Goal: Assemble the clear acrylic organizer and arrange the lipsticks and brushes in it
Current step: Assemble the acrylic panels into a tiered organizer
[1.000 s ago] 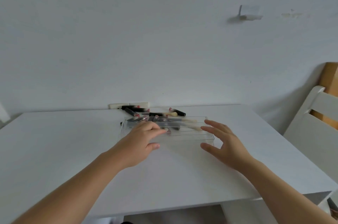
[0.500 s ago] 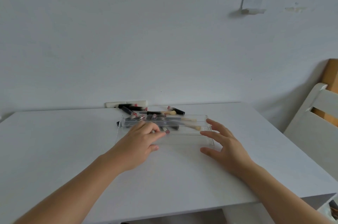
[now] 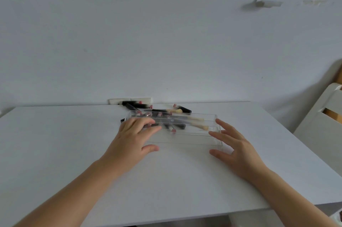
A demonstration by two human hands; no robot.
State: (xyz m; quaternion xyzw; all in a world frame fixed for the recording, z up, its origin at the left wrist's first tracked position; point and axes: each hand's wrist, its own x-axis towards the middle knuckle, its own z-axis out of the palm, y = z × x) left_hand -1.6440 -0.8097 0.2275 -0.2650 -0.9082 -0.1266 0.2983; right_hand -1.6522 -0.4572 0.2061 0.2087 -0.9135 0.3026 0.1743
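White tabletop (image 3: pixel 55 152) against plain white wall (image 3: pixel 129 32); small wall bracket (image 3: pixel 266 0) upper right; white chair (image 3: pixel 322 121) at right.

Both bare forearms reach forward from the lower corners of the view, converging toward the middle. The left hand (image 3: pixel 132 143) is palm down, its fingers (image 3: pixel 146 124) stretched forward and slightly bent, the thumb stuck out to the right. The right hand (image 3: pixel 236 149) is spread, palm turned inward to the left, fingers (image 3: pixel 223 125) extended and apart, thumb pointing left.
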